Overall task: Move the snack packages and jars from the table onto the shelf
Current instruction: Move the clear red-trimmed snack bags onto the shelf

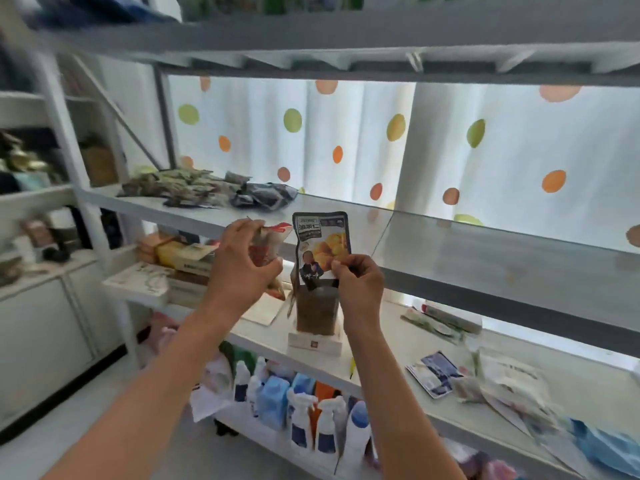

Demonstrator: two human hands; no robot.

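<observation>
a person's right hand [358,280] pinches a dark snack pouch [320,249] upright by its lower corner, the left hand [242,265] grips a red-and-white packet [268,244], both raised before the shelf [242,211], apparently for placing beside packets [180,187] already there.

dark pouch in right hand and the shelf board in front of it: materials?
Pouch: looks like printed plastic film, glossy; thin and flat, its edges curl slightly where the right hand pinches the lower edge. A foil layer can't be judged.
Shelf board: a smooth, semi-gloss pale surface, likely painted metal or laminate; the curtain's dots reflect faintly in it. Can't tell which.
</observation>
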